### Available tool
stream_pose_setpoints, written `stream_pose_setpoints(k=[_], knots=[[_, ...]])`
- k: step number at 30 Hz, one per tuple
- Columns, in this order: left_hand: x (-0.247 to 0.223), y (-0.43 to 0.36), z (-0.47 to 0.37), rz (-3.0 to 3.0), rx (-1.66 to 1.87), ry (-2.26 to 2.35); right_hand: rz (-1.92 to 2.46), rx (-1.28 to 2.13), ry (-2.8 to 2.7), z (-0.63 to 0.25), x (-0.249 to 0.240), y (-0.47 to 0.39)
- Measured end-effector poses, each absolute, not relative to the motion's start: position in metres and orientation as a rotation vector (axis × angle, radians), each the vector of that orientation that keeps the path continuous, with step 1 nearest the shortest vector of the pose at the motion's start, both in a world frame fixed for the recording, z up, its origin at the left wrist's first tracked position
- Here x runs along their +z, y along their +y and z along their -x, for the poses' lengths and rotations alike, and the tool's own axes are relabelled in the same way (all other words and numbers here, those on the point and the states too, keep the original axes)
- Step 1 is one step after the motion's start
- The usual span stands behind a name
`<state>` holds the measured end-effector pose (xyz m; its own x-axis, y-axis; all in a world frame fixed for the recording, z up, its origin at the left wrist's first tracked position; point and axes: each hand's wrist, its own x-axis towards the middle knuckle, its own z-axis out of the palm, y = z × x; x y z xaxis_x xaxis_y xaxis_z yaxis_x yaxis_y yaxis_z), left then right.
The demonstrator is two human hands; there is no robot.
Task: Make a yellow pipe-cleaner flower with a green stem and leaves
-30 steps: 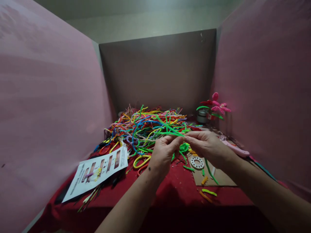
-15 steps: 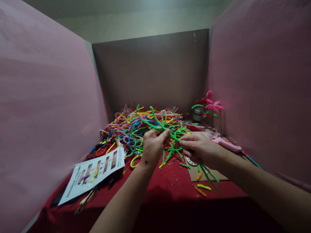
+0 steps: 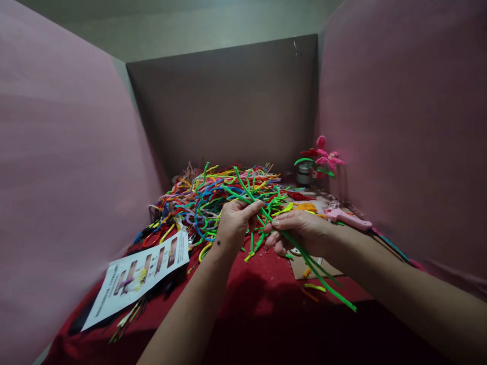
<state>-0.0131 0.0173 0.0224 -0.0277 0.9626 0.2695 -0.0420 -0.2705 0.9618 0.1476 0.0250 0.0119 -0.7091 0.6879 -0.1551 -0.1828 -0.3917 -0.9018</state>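
My left hand (image 3: 238, 219) pinches green pipe cleaners (image 3: 323, 276) between thumb and fingers, in front of a big tangled heap of coloured pipe cleaners (image 3: 198, 203). To its right, my right hand (image 3: 297, 230) grips the same green strands a little lower down. Their far ends stick up beyond the left hand, crossing one another. The near ends trail under the right hand toward the table's front edge. How the strands are joined between the hands is hard to make out.
At left lies a printed sheet (image 3: 140, 279). A pink glue gun (image 3: 348, 219) rests at right, and pink fuzzy flowers (image 3: 327, 158) stand behind it. Short cut pieces (image 3: 315, 287) lie near the cardboard (image 3: 331, 271) on the red cloth (image 3: 243, 284). Pink walls flank both sides.
The green strands' near ends now reach out straighter and further right below my right hand. The view has shifted slightly, so the surroundings appear a bit further left.
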Motion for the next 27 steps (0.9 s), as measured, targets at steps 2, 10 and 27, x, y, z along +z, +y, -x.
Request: stream_pose_setpoints(k=[2,10,27], knots=[[0.018,0.019,0.011,-1.333,1.392,0.980,0.739,2.082,-1.260,-0.146,0.011,0.027],[0.013,0.033,0.015,-1.386,1.123,0.866,0.576,2.175,-1.256,-0.146,-0.001,0.049],[-0.019,0.051,0.006,-1.178,1.355,1.099,0.799,1.853,-1.288,-0.138,-0.024,0.062]])
